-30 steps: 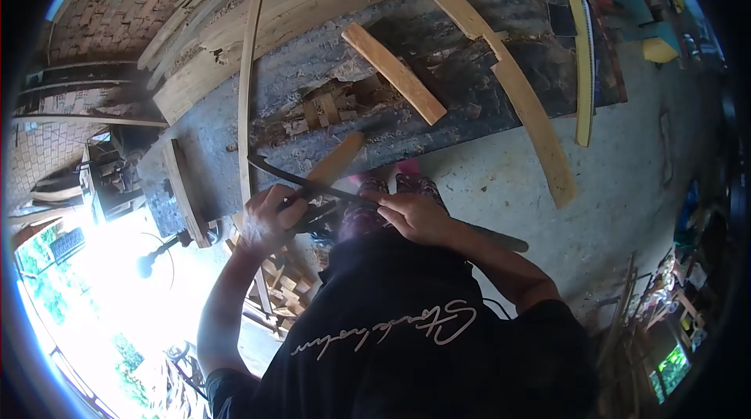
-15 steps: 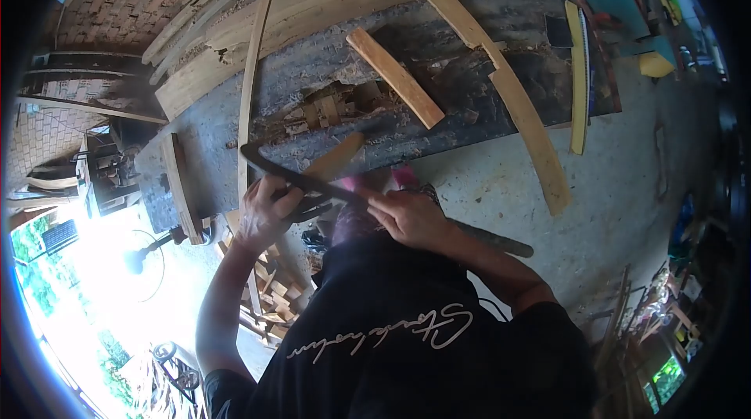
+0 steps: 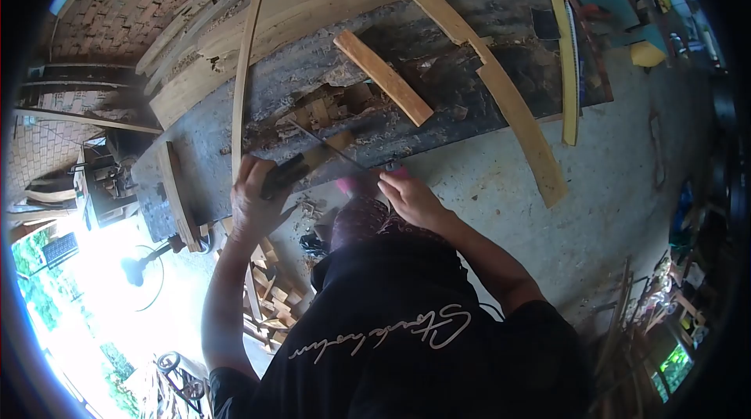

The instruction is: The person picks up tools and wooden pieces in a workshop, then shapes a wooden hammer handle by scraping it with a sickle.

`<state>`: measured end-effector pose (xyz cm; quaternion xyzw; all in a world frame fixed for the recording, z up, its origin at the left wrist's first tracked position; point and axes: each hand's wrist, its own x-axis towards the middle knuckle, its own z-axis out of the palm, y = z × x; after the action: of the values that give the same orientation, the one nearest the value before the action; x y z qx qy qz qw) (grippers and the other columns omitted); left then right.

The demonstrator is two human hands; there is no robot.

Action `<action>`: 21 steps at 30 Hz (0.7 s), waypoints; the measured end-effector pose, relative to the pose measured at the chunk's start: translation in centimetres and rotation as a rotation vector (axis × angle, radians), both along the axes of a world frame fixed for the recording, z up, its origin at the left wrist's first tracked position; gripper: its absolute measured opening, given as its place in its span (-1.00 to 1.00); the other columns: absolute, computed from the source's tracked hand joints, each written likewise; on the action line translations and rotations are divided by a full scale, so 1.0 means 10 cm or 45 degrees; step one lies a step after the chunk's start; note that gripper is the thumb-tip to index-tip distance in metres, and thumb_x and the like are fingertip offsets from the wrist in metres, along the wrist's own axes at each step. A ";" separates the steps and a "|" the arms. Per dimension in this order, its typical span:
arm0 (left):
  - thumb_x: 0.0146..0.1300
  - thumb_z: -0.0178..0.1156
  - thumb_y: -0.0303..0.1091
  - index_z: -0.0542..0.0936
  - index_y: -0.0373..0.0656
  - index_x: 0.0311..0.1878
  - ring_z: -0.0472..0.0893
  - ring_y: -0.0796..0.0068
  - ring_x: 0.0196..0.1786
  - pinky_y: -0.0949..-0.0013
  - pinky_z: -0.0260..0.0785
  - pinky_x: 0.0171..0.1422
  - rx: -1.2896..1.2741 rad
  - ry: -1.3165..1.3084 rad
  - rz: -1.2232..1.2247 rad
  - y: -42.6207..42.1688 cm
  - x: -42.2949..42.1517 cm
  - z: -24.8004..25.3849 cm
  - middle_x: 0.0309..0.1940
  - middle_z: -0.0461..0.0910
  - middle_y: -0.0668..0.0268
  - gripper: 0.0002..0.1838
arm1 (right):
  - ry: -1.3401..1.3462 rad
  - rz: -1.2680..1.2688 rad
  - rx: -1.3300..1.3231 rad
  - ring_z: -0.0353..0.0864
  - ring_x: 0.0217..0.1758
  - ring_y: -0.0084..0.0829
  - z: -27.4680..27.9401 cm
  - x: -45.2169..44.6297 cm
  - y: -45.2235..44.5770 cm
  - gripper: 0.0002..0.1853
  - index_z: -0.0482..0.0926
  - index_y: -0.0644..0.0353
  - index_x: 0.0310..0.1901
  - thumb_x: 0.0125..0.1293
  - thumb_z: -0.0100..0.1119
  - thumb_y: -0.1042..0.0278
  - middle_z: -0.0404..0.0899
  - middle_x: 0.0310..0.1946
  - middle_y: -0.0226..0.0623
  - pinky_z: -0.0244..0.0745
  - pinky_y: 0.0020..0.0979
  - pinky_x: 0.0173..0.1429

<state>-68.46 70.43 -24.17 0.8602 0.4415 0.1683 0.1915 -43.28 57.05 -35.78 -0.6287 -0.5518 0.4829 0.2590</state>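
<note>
My left hand [image 3: 252, 192] is closed around a dark, handle-like piece [image 3: 283, 176]. A long, thin dark strip [image 3: 327, 145], seen almost edge-on, slants from beyond this piece toward my right hand [image 3: 411, 196]. The fingers of my right hand are closed at the strip's near end. Whether the strip and the dark piece are joined cannot be made out. Just beyond my left hand, a short light-brown wood piece [image 3: 335, 145] shows beside the strip. A short plank [image 3: 383, 79] lies farther out on a large dark, rough-surfaced slab [image 3: 501, 28].
A long notched board [image 3: 508, 98] lies across the slab and overhangs its near edge. To the right is a yellow strip [image 3: 567, 67]; to the left, a narrow batten [image 3: 248, 67] and a wood block [image 3: 178, 196]. Offcuts [image 3: 274, 294] are piled low on the left, near a fan [image 3: 141, 266].
The dark strip has turned from showing its broad face to nearly edge-on, and its long end no longer shows past my right forearm. My left hand has shifted slightly away from my body.
</note>
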 end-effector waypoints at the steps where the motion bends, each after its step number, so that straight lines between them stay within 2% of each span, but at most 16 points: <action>1: -0.09 0.41 -0.51 0.53 -0.14 -0.15 0.64 0.07 -0.26 0.15 0.52 -0.21 -0.035 -0.038 0.041 0.03 0.02 0.00 -0.23 0.50 0.17 -0.61 | -0.002 -0.010 0.000 0.68 -0.14 -0.05 0.00 -0.01 -0.01 -0.65 0.56 0.33 0.07 0.44 0.08 0.22 0.67 -0.18 0.00 0.58 -0.22 -0.07; 2: -0.09 0.43 -0.49 0.53 -0.17 -0.13 0.64 0.05 -0.20 0.15 0.51 -0.13 -0.089 -0.034 0.121 0.04 0.04 -0.02 -0.18 0.52 0.15 -0.60 | 0.017 -0.056 0.196 0.68 -0.21 -0.03 0.00 -0.03 -0.03 -0.67 0.56 0.27 0.07 0.45 0.06 0.21 0.67 -0.23 0.01 0.58 -0.17 -0.14; 3: -0.09 0.43 -0.49 0.53 -0.17 -0.13 0.64 0.05 -0.20 0.15 0.51 -0.13 -0.096 -0.031 0.113 0.05 0.06 -0.03 -0.18 0.52 0.15 -0.60 | 0.037 -0.102 0.386 0.67 -0.29 -0.01 0.00 -0.06 -0.06 -0.69 0.56 0.22 0.06 0.46 0.04 0.20 0.66 -0.28 0.02 0.58 -0.12 -0.21; 4: -0.08 0.45 -0.47 0.53 -0.17 -0.12 0.64 0.05 -0.18 0.16 0.50 -0.10 -0.101 -0.020 0.130 0.07 0.09 -0.01 -0.17 0.53 0.16 -0.59 | 0.011 -0.060 0.468 0.68 -0.29 -0.03 0.13 -0.08 -0.08 -0.69 0.54 0.19 0.11 0.47 0.03 0.23 0.66 -0.30 0.00 0.58 -0.12 -0.21; 7: -0.07 0.47 -0.45 0.54 -0.17 -0.08 0.64 0.08 -0.15 0.18 0.50 -0.06 -0.123 -0.008 0.145 0.10 0.18 0.00 -0.16 0.54 0.16 -0.56 | 0.134 -0.033 0.377 0.68 -0.31 -0.06 0.43 -0.09 -0.01 -0.68 0.51 0.16 0.16 0.46 0.03 0.25 0.65 -0.34 -0.01 0.58 -0.13 -0.24; 8: -0.07 0.47 -0.44 0.54 -0.17 -0.06 0.64 0.09 -0.14 0.20 0.50 -0.05 -0.124 -0.008 0.158 0.12 0.19 0.01 -0.17 0.55 0.16 -0.55 | 0.165 -0.038 0.392 0.67 -0.34 -0.06 0.27 -0.12 0.01 -0.67 0.49 0.11 0.19 0.46 0.03 0.26 0.62 -0.42 -0.03 0.57 -0.13 -0.28; 11: -0.06 0.47 -0.46 0.55 -0.19 -0.04 0.65 0.11 -0.15 0.21 0.50 -0.05 -0.030 0.005 0.132 0.21 0.14 0.00 -0.20 0.57 0.16 -0.54 | 0.182 -0.058 0.482 0.66 -0.40 -0.07 0.05 -0.26 0.09 -0.67 0.49 0.08 0.20 0.47 0.01 0.22 0.59 -0.50 -0.05 0.57 -0.14 -0.32; 15: -0.05 0.48 -0.45 0.55 -0.20 -0.05 0.66 0.16 -0.16 0.23 0.50 -0.04 -0.090 -0.083 0.154 0.25 0.11 -0.03 -0.19 0.59 0.18 -0.55 | 0.102 -0.065 0.490 0.64 -0.46 -0.08 0.20 -0.32 0.06 -0.65 0.49 0.07 0.20 0.49 -0.02 0.18 0.56 -0.56 -0.10 0.55 -0.18 -0.37; 17: -0.05 0.48 -0.45 0.55 -0.20 -0.06 0.66 0.17 -0.16 0.24 0.50 -0.05 -0.078 -0.026 0.148 0.22 0.16 0.01 -0.20 0.59 0.19 -0.55 | -0.032 -0.041 0.359 0.63 -0.47 -0.07 0.17 -0.25 0.12 -0.64 0.51 0.14 0.17 0.50 -0.04 0.14 0.57 -0.55 -0.11 0.55 -0.17 -0.37; 18: -0.05 0.48 -0.44 0.55 -0.20 -0.07 0.66 0.19 -0.16 0.24 0.51 -0.06 -0.051 0.024 0.146 0.22 0.19 0.03 -0.21 0.59 0.19 -0.56 | 0.063 -0.045 0.174 0.64 -0.45 -0.07 0.01 -0.20 0.15 -0.65 0.53 0.19 0.12 0.49 -0.03 0.16 0.59 -0.52 -0.10 0.55 -0.13 -0.35; 19: -0.05 0.48 -0.44 0.55 -0.20 -0.07 0.66 0.19 -0.16 0.24 0.51 -0.06 -0.038 0.014 0.148 0.24 0.19 0.03 -0.21 0.59 0.19 -0.56 | 0.055 -0.042 0.188 0.64 -0.45 -0.07 -0.14 -0.15 0.14 -0.65 0.53 0.19 0.12 0.49 -0.03 0.16 0.59 -0.52 -0.10 0.55 -0.13 -0.35; 21: -0.06 0.48 -0.44 0.56 -0.19 -0.09 0.67 0.21 -0.18 0.26 0.51 -0.08 -0.068 -0.002 0.202 0.25 0.15 -0.02 -0.23 0.58 0.20 -0.58 | -0.058 -0.188 0.558 0.65 -0.45 -0.07 -0.37 -0.10 0.08 -0.67 0.54 0.21 0.10 0.49 -0.01 0.18 0.60 -0.51 -0.08 0.55 -0.11 -0.35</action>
<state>-66.91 72.98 -24.34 0.8171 0.5124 0.1717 0.2009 -44.25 57.89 -39.46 -0.6068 -0.6018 0.3169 0.4114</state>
